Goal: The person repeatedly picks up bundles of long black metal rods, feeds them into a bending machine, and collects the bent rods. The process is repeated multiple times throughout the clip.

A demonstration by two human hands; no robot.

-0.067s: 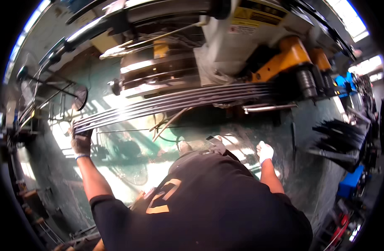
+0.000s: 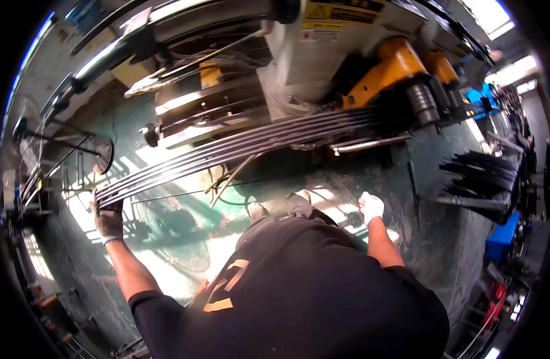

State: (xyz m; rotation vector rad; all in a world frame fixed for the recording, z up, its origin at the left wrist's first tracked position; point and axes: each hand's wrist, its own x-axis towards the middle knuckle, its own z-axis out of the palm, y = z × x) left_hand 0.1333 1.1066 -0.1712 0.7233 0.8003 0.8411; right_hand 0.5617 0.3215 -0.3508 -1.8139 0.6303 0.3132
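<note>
A bundle of several long, thin metal rods [image 2: 185,163] runs slantwise across the front of the machine. My left hand [image 2: 109,220], in a soiled pale glove, is closed around the rods' left end. Toward the right, the bundle goes in beside the machine's orange arm [image 2: 383,72] and dark ribbed rollers [image 2: 421,105], where shadow hides its far end. My right hand [image 2: 371,207], in a white glove, is held off to the right of my body, away from the rods. Its fingers are curled in, and no object shows in them.
The pale machine body [image 2: 323,54] stands ahead. On the right is a rack of dark flat pieces [image 2: 481,179], with a blue box [image 2: 502,236] below it. A round-topped metal stand [image 2: 103,155] is at far left. Sunlit green floor [image 2: 185,239] lies around my feet.
The view has shifted slightly, so the machine appears farther left. My left hand keeps its hold on the rods, and my right hand is still curled.
</note>
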